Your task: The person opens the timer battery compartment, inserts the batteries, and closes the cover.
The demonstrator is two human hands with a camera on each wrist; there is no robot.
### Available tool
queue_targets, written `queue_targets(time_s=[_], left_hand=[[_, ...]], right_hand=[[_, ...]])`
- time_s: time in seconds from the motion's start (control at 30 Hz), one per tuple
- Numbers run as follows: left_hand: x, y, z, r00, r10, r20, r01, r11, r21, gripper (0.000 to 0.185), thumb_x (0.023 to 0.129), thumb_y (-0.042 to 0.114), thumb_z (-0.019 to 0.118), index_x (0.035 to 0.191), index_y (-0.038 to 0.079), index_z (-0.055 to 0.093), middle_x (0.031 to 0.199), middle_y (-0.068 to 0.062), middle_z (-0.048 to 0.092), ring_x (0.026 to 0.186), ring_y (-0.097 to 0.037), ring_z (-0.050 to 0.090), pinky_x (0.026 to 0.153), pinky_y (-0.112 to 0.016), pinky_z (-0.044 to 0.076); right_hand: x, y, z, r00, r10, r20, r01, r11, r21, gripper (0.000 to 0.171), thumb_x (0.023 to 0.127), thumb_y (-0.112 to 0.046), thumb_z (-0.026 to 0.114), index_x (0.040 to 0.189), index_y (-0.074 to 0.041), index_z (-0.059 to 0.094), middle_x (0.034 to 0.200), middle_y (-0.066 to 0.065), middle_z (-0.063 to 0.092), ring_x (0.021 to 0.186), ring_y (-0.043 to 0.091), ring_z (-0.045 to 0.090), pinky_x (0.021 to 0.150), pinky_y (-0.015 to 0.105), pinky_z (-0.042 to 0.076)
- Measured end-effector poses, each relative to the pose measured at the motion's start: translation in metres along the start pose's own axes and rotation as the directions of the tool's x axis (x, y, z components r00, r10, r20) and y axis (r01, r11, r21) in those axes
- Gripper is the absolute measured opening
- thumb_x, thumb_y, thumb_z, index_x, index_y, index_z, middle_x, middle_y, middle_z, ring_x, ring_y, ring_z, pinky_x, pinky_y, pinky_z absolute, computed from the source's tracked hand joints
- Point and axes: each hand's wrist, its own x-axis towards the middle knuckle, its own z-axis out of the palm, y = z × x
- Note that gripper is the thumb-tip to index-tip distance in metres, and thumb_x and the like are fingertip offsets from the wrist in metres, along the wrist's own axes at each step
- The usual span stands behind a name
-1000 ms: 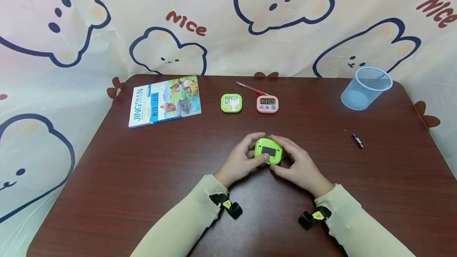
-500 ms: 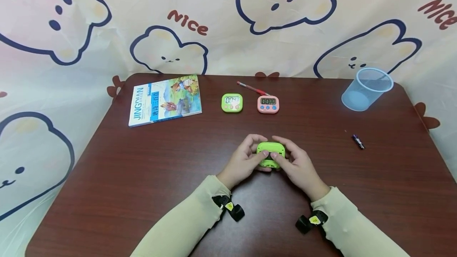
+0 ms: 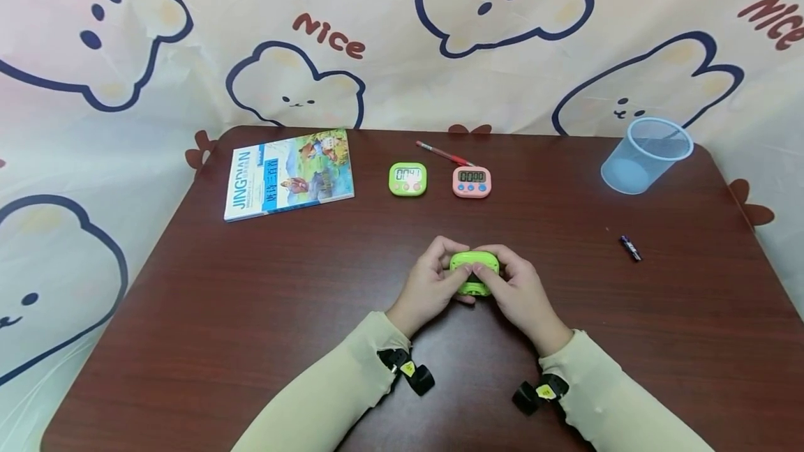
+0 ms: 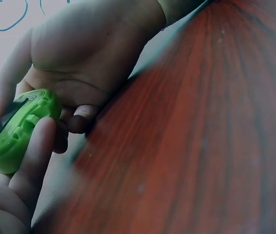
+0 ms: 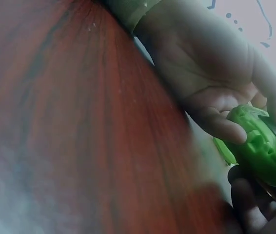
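A green digital timer (image 3: pixel 475 257), its back with a dark panel turned up, is held between both hands above the table. My left hand (image 3: pixel 426 288) grips its left side, and my right hand (image 3: pixel 523 293) grips its right side. Both thumbs lie on the dark panel, their tips close together, hiding most of it. In the left wrist view, the timer (image 4: pixel 4 153) shows its moulded edge with fingers around it. A thin green piece (image 5: pixel 225 150) sticks out beside the timer (image 5: pixel 269 163) in the right wrist view.
Farther back stand a green-and-white timer (image 3: pixel 407 180) and a pink timer (image 3: pixel 472 182), with a red pencil (image 3: pixel 444 154) behind. A book (image 3: pixel 290 174) lies at the back left. To the right are a blue mesh cup (image 3: pixel 642 162) and a small dark battery (image 3: pixel 630 248).
The timer has tilted in the hands and come slightly nearer the person. The right thumb has moved from its lower edge onto the dark panel beside the left thumb.
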Motion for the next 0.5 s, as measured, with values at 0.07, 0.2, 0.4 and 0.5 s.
queue_targets(time_s=[0.07, 0.2, 0.4, 0.5], left_hand=[[-0.0001, 0.0004, 0.0007, 1.000, 0.007, -0.008, -0.007, 1.000, -0.001, 0.027, 0.100, -0.002, 0.055, 0.126, -0.003, 0.048, 0.112, -0.024, 0.066, 0.078, -0.020, 0.070, 0.060, -0.046, 0.062], [-0.0005, 0.0015, 0.0015, 1.000, 0.014, -0.023, -0.014, 1.000, -0.005, 0.020, 0.102, 0.001, 0.055, 0.119, -0.005, 0.049, 0.109, -0.024, 0.067, 0.074, -0.019, 0.070, 0.056, -0.047, 0.062], [-0.0002, 0.0013, 0.0017, 0.999, 0.042, -0.034, -0.042, 0.999, -0.006, 0.012, 0.102, 0.003, 0.055, 0.111, -0.004, 0.050, 0.101, -0.026, 0.069, 0.068, -0.019, 0.069, 0.052, -0.048, 0.060], [0.0002, 0.0011, 0.0014, 0.998, 0.054, -0.033, -0.054, 0.999, -0.004, 0.012, 0.102, 0.002, 0.054, 0.111, -0.004, 0.050, 0.100, -0.029, 0.068, 0.067, -0.020, 0.068, 0.053, -0.048, 0.061]], right_hand=[[0.0005, -0.0012, 0.0001, 1.000, 0.010, -0.003, -0.010, 1.000, -0.009, 0.018, 0.099, -0.013, 0.065, 0.115, -0.006, 0.069, 0.101, 0.009, 0.069, 0.081, 0.011, 0.058, 0.067, 0.021, 0.050], [0.0009, -0.0023, 0.0013, 0.999, 0.032, -0.021, -0.032, 0.999, -0.026, 0.016, 0.099, -0.016, 0.065, 0.110, -0.006, 0.071, 0.097, 0.008, 0.070, 0.077, 0.010, 0.058, 0.065, 0.021, 0.050], [0.0006, -0.0014, 0.0020, 0.998, 0.040, -0.044, -0.040, 0.999, -0.003, 0.016, 0.099, -0.018, 0.066, 0.107, -0.006, 0.073, 0.095, 0.008, 0.071, 0.076, 0.009, 0.059, 0.064, 0.021, 0.051], [-0.0004, 0.0003, 0.0021, 0.998, 0.012, -0.062, -0.009, 0.999, 0.048, 0.017, 0.099, -0.014, 0.066, 0.111, -0.004, 0.071, 0.100, 0.010, 0.071, 0.083, 0.007, 0.062, 0.068, 0.019, 0.052]])
